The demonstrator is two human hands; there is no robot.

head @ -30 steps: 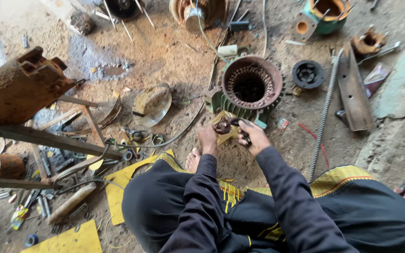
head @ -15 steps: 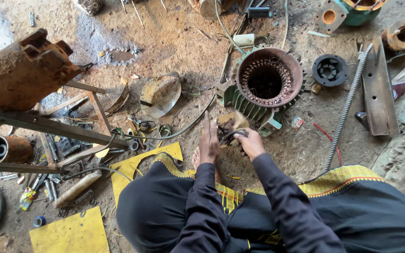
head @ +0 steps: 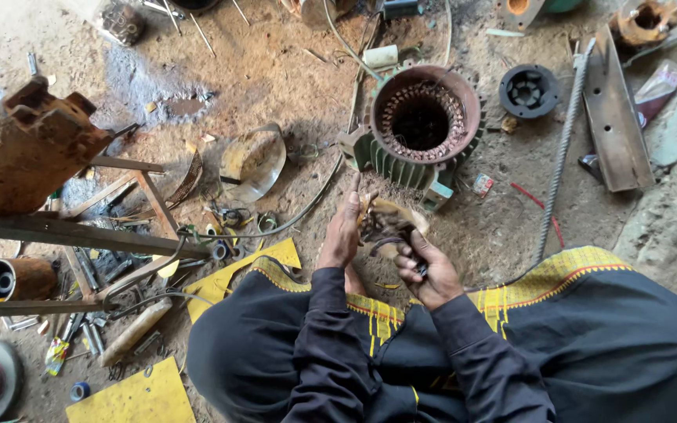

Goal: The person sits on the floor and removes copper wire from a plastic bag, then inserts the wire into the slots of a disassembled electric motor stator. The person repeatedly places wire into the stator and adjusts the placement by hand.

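Head view looks down on a dirt floor [head: 276,78] strewn with scrap. The landmark is the round motor stator [head: 425,121], green-finned, its copper windings showing. Just below it, the left hand [head: 342,235] and right hand [head: 429,270] both curl their fingers around a tangled wad of wire and brown paper [head: 385,223], held above the person's lap. Right of the stator lie a black ring part [head: 529,90], a threaded rod [head: 562,149] and a rusty angle iron [head: 613,117]. To its left sit a bent metal plate [head: 254,163], a rusty block [head: 21,149] and yellow sheets [head: 131,395].
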